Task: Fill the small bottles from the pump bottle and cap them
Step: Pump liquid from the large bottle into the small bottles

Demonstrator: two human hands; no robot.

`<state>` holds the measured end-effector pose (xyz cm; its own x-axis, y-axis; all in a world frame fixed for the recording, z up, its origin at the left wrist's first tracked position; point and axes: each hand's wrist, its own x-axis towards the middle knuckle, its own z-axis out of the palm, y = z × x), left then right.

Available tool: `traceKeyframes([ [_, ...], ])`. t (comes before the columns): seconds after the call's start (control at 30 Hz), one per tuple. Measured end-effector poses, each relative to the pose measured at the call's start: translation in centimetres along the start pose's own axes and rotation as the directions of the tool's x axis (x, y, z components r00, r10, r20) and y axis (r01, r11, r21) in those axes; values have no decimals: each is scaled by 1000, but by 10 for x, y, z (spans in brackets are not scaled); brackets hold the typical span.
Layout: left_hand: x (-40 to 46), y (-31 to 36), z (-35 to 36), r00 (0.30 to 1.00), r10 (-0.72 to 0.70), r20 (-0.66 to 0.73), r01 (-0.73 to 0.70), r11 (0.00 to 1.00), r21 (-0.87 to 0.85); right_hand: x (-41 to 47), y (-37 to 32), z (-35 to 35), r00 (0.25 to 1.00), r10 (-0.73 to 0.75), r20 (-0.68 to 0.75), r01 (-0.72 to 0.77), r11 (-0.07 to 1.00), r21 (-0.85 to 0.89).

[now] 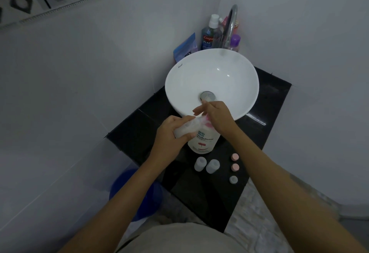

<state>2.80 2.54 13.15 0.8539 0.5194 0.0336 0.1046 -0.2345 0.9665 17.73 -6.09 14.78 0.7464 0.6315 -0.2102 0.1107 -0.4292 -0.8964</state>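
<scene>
The white pump bottle [203,140] with a pink pump head stands on the black counter [265,110] in front of the sink. My left hand [171,134] grips a small translucent bottle [187,126], tilted against the pump's spout. On top of the pink pump head lies my right hand [216,116], fingers spread; the pump head is mostly hidden under it. Two small uncapped bottles [199,163] [212,166] stand upright nearer to me. To their right lie two pink caps [234,157] [235,167] and one grey cap [233,179].
A white bowl sink [183,84] with a chrome tap [231,26] fills the back of the counter. Toiletry bottles [209,32] and a blue pouch [184,47] crowd the corner behind it. A blue bucket [123,182] sits on the floor at the left.
</scene>
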Motion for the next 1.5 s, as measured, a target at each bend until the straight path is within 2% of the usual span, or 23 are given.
traceKeyframes([
  [0.1,-1,-1,-5,1000,10,3,-10,1000,3,0,-6,-4,999,-32,41,33,999,-22],
  [0.27,6,9,-7,998,57,10,-57,998,-2,2,-15,-10,994,-101,-42,100,995,-9],
  [0.47,5,3,-2,1000,22,3,-22,1000,3,0,0,2,998,0,-63,2,1000,25],
  [0.6,0,0,-3,1000,23,15,-23,1000,-15,-2,0,-4,998,-48,-31,45,996,-75],
  [0.8,7,10,-7,998,63,9,-62,998,-24,1,-13,-8,990,-110,-91,106,993,-42],
  [0.9,12,13,-3,998,69,10,-69,997,-21,4,-10,-7,991,-76,-114,72,997,-40],
  [0.97,9,9,-2,999,45,18,-45,999,-18,1,-4,-1,997,-30,-78,27,999,-31],
  [1.07,5,3,-4,999,42,23,-42,999,16,-2,0,3,1000,-2,-28,1,999,-36],
  [1.2,6,6,-7,994,109,20,-110,992,66,2,-10,-8,999,-39,-29,38,999,-29],
  [1.5,10,6,-7,992,121,39,-127,968,214,4,-12,-7,997,-67,-36,67,998,-9],
])
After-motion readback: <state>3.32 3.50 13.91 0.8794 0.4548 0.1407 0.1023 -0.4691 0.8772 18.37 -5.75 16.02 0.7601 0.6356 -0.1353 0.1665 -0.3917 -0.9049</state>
